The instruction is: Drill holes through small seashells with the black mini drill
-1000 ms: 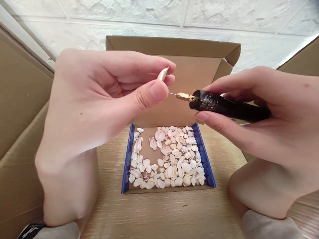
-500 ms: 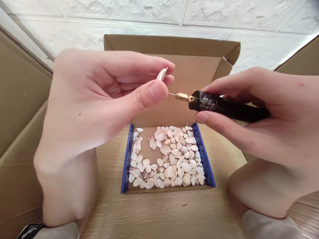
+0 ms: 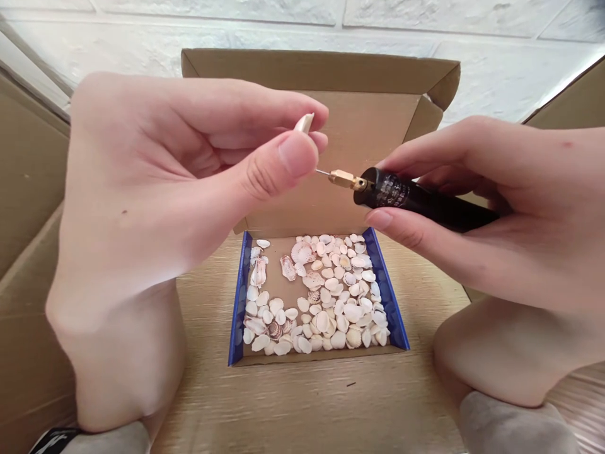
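My left hand (image 3: 189, 164) pinches a small white shell (image 3: 304, 122) between thumb and fingers, above the box. Wrapped round a black hand drill (image 3: 425, 199) is my right hand (image 3: 491, 208), on the right. The drill's brass chuck (image 3: 347, 180) points left, and its thin bit (image 3: 322, 172) reaches behind my left thumb. The thumb hides the bit's tip, so I cannot tell whether it touches the shell. Below both hands, a cardboard box with blue side walls (image 3: 388, 290) holds many loose shells (image 3: 326, 323).
The box's raised lid (image 3: 321, 70) stands behind, near a white brick wall (image 3: 283, 22). Cardboard panels (image 3: 28, 252) rise at the left and right. A small dark sliver (image 3: 351, 384) lies on the wooden table (image 3: 302, 410) in front of the box.
Both hands appear slightly higher and further left, with the shell and drill still held. The view has shifted a little as well.
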Tool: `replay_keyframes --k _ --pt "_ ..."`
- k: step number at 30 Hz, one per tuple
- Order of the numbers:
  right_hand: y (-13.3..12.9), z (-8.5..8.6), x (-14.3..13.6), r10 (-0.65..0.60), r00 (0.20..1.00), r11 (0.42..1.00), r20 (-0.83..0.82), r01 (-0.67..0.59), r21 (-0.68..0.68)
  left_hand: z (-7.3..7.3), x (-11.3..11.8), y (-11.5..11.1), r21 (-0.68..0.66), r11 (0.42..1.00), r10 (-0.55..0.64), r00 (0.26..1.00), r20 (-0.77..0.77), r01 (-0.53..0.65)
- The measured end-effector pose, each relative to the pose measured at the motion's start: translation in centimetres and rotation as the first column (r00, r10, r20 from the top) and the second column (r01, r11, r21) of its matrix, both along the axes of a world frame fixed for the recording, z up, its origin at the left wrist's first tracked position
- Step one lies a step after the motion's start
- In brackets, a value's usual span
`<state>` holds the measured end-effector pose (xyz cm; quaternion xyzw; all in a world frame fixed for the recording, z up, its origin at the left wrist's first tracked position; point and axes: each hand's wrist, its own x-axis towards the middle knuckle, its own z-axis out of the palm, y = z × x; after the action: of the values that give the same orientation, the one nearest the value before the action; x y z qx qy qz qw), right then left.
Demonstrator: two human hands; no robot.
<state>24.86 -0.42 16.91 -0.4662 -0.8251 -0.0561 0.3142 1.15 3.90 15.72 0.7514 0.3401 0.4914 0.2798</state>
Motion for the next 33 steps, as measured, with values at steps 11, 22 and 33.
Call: replay_keyframes --k 11,22,33 --pt "-0.1 0.5 -0.2 -0.016 1.0 0.998 -0.012 0.015 -0.063 0.0 -0.1 0.0 -0.008 1.0 -0.005 1.0 -0.031 0.005" --pt "0.1 0.8 0.1 -0.027 0.997 0.998 -0.074 0.023 -0.054 -0.1 -0.3 0.3 0.028 0.998 -0.048 0.998 -0.036 0.049" --pt "0.1 -0.2 0.2 -0.06 0.996 0.997 -0.059 0.063 0.043 0.2 -0.1 0.2 0.06 0.997 -0.042 0.998 -0.044 0.045"
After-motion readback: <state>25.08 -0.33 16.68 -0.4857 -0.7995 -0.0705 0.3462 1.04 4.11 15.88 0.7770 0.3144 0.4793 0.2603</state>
